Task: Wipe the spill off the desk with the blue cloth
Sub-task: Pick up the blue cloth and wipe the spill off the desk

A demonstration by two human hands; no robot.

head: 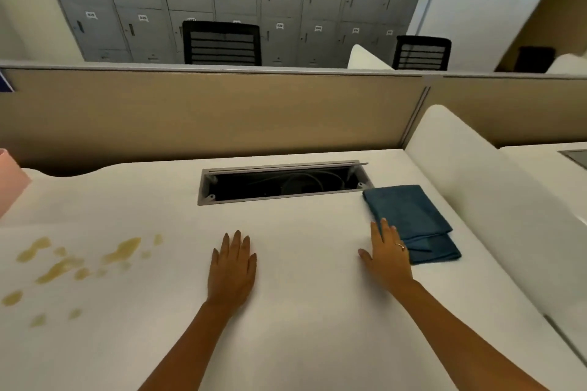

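Observation:
A folded blue cloth (416,222) lies on the white desk (301,327) at the right, just in front of the cable hatch's right end. My right hand (386,255) lies flat with straight fingers, its outer edge over the cloth's left side. My left hand (233,267) rests flat on the desk near the middle, fingers straight, holding nothing. A yellowish spill (73,263) of several blotches and drops spreads over the desk's left part, well left of my left hand.
An open cable hatch (282,182) with dark cables inside is sunk into the desk's back. A tan partition (206,111) walls the far edge. A white rounded divider (482,187) bounds the right side. A pink object (9,181) stands at the left edge.

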